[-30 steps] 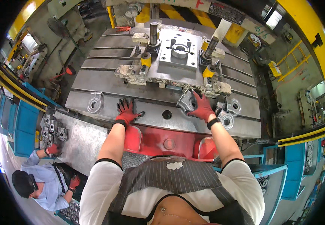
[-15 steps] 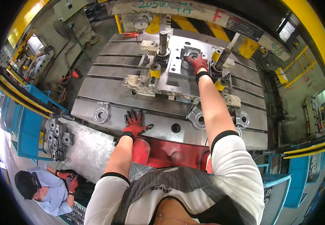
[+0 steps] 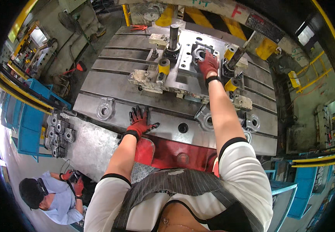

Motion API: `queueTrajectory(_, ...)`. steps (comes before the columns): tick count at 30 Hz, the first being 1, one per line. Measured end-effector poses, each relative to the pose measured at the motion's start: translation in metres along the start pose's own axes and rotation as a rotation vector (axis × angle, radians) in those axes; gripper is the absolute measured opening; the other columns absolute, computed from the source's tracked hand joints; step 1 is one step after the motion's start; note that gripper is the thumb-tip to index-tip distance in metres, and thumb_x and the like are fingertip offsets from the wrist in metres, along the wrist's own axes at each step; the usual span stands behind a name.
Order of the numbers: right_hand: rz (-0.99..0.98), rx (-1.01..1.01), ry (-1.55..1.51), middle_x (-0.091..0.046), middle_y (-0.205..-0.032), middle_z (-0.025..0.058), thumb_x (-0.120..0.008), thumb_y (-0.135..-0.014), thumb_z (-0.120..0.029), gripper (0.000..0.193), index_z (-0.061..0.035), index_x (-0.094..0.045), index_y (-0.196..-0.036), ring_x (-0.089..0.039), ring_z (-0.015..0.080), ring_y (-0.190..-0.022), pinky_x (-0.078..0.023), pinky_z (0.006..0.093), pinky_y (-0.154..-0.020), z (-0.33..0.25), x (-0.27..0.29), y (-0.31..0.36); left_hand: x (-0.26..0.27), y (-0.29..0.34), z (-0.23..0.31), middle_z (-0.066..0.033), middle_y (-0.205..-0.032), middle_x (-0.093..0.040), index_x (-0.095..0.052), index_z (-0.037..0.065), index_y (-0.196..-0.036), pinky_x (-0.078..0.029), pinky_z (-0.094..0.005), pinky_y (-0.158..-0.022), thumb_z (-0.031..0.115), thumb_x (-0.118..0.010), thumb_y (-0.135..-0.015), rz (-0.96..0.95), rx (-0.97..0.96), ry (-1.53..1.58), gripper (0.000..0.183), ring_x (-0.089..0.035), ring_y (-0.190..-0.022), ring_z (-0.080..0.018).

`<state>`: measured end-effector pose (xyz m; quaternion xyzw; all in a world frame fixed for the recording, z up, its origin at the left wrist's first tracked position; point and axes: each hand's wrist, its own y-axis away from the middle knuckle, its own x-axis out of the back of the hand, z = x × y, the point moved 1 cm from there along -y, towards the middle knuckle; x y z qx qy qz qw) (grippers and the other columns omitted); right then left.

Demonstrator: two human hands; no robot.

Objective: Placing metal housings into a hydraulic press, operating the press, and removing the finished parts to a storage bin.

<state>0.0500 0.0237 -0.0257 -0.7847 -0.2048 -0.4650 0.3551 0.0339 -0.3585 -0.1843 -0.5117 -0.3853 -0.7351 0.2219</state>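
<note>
My right hand (image 3: 209, 65), in a red glove with dark fingertips, reaches far forward over the die block (image 3: 188, 62). Its bent fingers grip the near right side of a stamped metal part (image 3: 199, 54) with a round hole, at the die's dark recess. Whether the part touches the die I cannot tell. My left hand (image 3: 138, 123), gloved alike, lies flat with fingers spread on the front strip of the slotted steel press bed (image 3: 161, 125). Nothing is in it. Left of it rests a similar holed metal part (image 3: 105, 111); more such parts (image 3: 253, 122) lie right of my right forearm.
Upright steel guide posts (image 3: 173, 36) and yellow cylinders (image 3: 164, 66) flank the die. Several finished parts are piled (image 3: 55, 135) on a metal sheet (image 3: 92, 143) at left. A co-worker (image 3: 53, 197) sits at lower left. Orange-red pliers (image 3: 139, 28) lie at the bed's far left.
My right hand has shifted slightly on the die, and the metal part's ring now shows more clearly beside its fingers. My left hand stays in place. The whole view has tilted a little.
</note>
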Motion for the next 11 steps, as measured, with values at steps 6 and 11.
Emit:
queueTrajectory(6, -0.142, 0.146, 0.200, -0.036, -0.137, 0.0077, -0.059, -0.076, -0.042, 0.059, -0.0270, -0.040, -0.130, -0.029, 0.0346, -0.128, -0.020, 0.0571, -0.102, -0.016, -0.001, 0.010, -0.007, -0.004, -0.004, -0.0235, -0.145, 0.007, -0.003, 0.026, -0.142, -0.004, -0.0618, -0.101, 0.066, -0.063, -0.059, 0.024, 0.008, 0.024, 0.110, 0.005, -0.128, -0.0530)
queueTrajectory(11, -0.220, 0.116, 0.251, -0.033, -0.140, 0.0063, -0.056, -0.078, -0.043, 0.063, -0.0251, -0.033, -0.134, -0.026, 0.0356, -0.129, -0.017, 0.0594, -0.102, -0.019, -0.020, 0.009, 0.006, 0.002, 0.004, -0.0258, -0.144, 0.008, 0.002, 0.024, -0.142, 0.004, -0.0592, -0.102, 0.075, -0.055, -0.059, -0.057, 0.013, 0.015, 0.113, 0.010, -0.131, -0.0478)
